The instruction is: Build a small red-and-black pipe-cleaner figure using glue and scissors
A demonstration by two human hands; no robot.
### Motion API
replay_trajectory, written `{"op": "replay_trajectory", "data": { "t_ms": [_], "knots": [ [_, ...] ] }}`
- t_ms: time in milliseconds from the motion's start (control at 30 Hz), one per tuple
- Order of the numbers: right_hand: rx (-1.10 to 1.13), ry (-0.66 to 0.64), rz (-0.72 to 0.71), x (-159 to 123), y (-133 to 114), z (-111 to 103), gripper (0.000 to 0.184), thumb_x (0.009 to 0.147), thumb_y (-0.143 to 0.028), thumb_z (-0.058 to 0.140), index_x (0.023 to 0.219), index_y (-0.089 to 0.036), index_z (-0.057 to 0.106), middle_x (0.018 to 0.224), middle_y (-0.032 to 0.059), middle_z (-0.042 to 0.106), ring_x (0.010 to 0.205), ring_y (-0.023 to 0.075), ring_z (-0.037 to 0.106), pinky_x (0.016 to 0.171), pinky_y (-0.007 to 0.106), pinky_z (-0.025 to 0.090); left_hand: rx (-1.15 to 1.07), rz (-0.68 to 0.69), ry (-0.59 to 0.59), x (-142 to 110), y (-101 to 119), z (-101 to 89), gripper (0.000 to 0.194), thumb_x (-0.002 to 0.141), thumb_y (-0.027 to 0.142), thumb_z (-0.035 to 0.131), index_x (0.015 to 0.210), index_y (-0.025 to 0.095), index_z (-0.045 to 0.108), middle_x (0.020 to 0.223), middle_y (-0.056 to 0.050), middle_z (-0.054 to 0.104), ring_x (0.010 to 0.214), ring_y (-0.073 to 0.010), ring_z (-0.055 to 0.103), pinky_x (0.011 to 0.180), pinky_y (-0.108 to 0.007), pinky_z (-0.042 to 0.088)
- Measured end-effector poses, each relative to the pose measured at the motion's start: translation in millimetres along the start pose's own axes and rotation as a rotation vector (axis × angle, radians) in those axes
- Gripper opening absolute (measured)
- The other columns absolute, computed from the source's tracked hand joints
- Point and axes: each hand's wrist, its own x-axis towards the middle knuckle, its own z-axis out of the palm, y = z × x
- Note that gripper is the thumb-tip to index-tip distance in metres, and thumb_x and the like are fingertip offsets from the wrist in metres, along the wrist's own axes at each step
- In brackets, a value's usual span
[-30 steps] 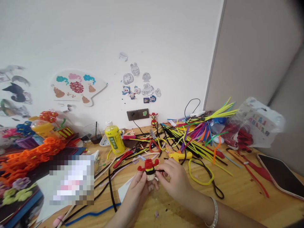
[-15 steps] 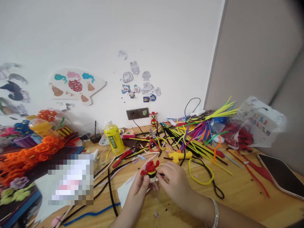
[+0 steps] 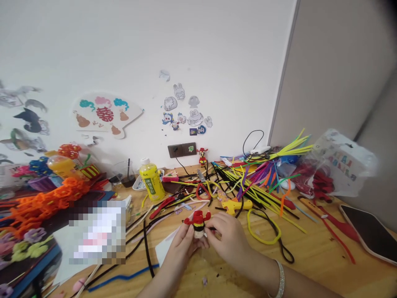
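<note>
A small pipe-cleaner figure, with a red hat and a black, yellow and white body, is held above the front middle of the table. My left hand is closed round its left side and base. At the figure's right side, my right hand pinches a thin black pipe cleaner, and its fingertips touch the figure. How the black piece joins the figure is hidden by the fingers. Beneath the hands lies a sheet of white paper. A yellow glue gun rests just beyond my right hand.
Loose pipe cleaners spread over the back right. A similar red figure stands against the wall. Left of it are a yellow bottle, red-handled pliers and orange pipe-cleaner flowers. A phone lies at the right edge.
The view has shifted slightly, so the scene sits a little further right and lower. Both hands keep their hold; the figure's hat looks tipped a little differently.
</note>
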Motion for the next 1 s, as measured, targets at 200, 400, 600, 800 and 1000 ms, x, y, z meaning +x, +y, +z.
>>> {"op": "replay_trajectory", "data": {
  "t_ms": [200,400,600,800,1000],
  "knots": [
    [-0.032,0.036,0.022,3,4,0,0.015,0.074,-0.012,0.053,0.062,-0.02,0.058,0.06,-0.0003,0.058,0.06,0.0141,0.051,0.056,0.025,0.033,0.176,0.081,0.012,10,-2,-12.4,0.031,0.074,0.048,0.055,0.081,0.017,0.056,0.059,-0.001,0.06,0.06,-0.0182,0.058,0.061,-0.032,0.044],
    [-0.038,0.047,0.016,7,10,-2,0.015,0.074,-0.012,0.052,0.063,-0.019,0.058,0.06,0.0005,0.059,0.06,0.0141,0.052,0.055,0.024,0.034,0.907,0.292,0.246,24,11,-36.8,0.04,0.077,0.032,0.048,0.115,0.017,0.05,0.104,-0.014,0.063,0.096,-0.0273,0.057,0.087,-0.044,0.04],
    [-0.109,0.015,-0.04,5,15,8,0.015,0.076,-0.011,0.051,0.066,-0.019,0.058,0.063,0.0011,0.058,0.064,0.0152,0.052,0.058,0.026,0.035,1.203,0.515,0.186,18,15,-33.1,0.034,0.08,0.022,0.042,0.111,0.016,0.054,0.115,-0.017,0.058,0.11,-0.0289,0.05,0.095,-0.048,0.035],
    [-0.13,-0.003,-0.168,0,18,18,0.019,0.084,-0.017,0.046,0.069,-0.019,0.057,0.063,0.0006,0.056,0.064,0.0148,0.05,0.061,0.027,0.036,1.395,0.7,0.047,2,10,-17.6,0.017,0.081,0.026,0.049,0.091,0.022,0.062,0.106,-0.012,0.061,0.104,-0.0298,0.05,0.091,-0.049,0.036],
    [-0.135,-0.036,-0.192,-1,12,13,0.017,0.085,-0.016,0.043,0.078,-0.019,0.059,0.068,0.0023,0.058,0.067,0.0162,0.049,0.064,0.03,0.037,1.442,0.746,-0.016,5,15,-15.2,0.017,0.084,0.021,0.044,0.081,0.02,0.06,0.082,-0.009,0.063,0.079,-0.023,0.056,0.074,-0.037,0.045]
  ]
}}
